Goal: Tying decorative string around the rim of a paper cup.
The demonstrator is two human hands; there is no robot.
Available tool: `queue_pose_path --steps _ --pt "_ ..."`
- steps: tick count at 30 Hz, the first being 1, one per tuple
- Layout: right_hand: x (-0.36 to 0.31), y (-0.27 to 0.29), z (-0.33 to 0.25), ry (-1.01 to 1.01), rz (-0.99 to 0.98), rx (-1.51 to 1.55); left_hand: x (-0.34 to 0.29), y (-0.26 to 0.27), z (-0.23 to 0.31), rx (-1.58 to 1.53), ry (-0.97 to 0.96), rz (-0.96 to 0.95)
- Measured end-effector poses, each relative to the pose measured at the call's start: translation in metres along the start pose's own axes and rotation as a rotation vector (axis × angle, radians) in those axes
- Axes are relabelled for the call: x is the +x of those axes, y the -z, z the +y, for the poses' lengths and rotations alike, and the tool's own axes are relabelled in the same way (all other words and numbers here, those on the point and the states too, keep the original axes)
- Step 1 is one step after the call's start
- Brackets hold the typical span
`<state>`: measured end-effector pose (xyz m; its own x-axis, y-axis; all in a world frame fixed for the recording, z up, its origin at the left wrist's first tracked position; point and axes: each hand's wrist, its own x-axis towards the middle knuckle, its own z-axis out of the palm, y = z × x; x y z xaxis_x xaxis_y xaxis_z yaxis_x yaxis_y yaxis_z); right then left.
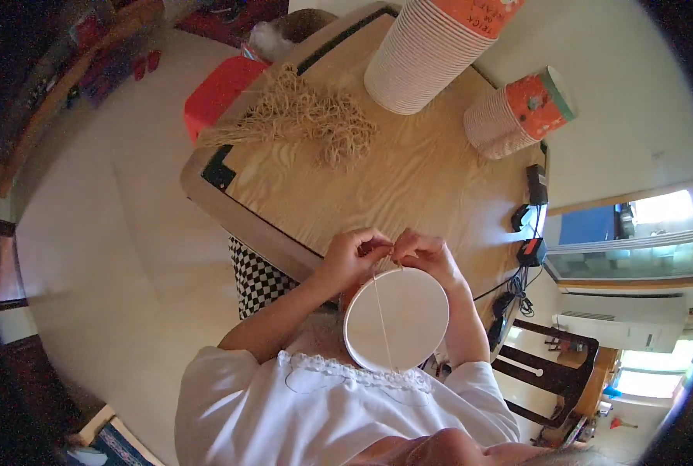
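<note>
A round paper bucket [408,318] rests close against my chest, its white round face toward me; a sliver of orange side shows by its left edge. Whether that face is the mouth or the base I cannot tell. One thin strand of twine [383,318] runs across it from the far rim to the near rim. At the far rim my left hand [356,255] and my right hand [425,255] meet, thumbs and fingers pinched together on the twine end. The fingertips hide most of that end.
A tangled heap of tan twine [315,116] lies on the wooden table [369,194]. Behind it stand a tall stack of paper buckets [432,58] and a shorter stack [517,113]. Black adapters and cables [531,252] line the right edge. A red stool [218,93] stands beyond the left corner.
</note>
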<state>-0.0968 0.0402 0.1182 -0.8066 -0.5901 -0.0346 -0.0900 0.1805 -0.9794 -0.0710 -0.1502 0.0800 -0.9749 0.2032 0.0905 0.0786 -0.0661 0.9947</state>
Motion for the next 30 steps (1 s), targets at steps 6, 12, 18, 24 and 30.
queue_pose_path --steps 6,12,18,24,30 --pt "0.002 0.0 -0.003 -0.094 0.007 0.082 0.0 -0.003 -0.004 0.059 0.045 0.005" --pt "0.005 0.006 0.001 0.017 -0.037 0.066 0.002 -0.004 -0.003 0.13 0.062 0.045" --pt "0.003 0.012 -0.002 0.073 -0.145 0.015 0.002 -0.003 -0.005 0.147 0.04 0.037" --pt "0.004 0.006 -0.002 -0.006 -0.033 -0.006 0.006 0.0 -0.003 0.102 0.088 -0.024" --pt "0.004 0.009 0.001 0.03 -0.061 -0.007 0.007 -0.002 -0.005 0.146 0.082 -0.07"
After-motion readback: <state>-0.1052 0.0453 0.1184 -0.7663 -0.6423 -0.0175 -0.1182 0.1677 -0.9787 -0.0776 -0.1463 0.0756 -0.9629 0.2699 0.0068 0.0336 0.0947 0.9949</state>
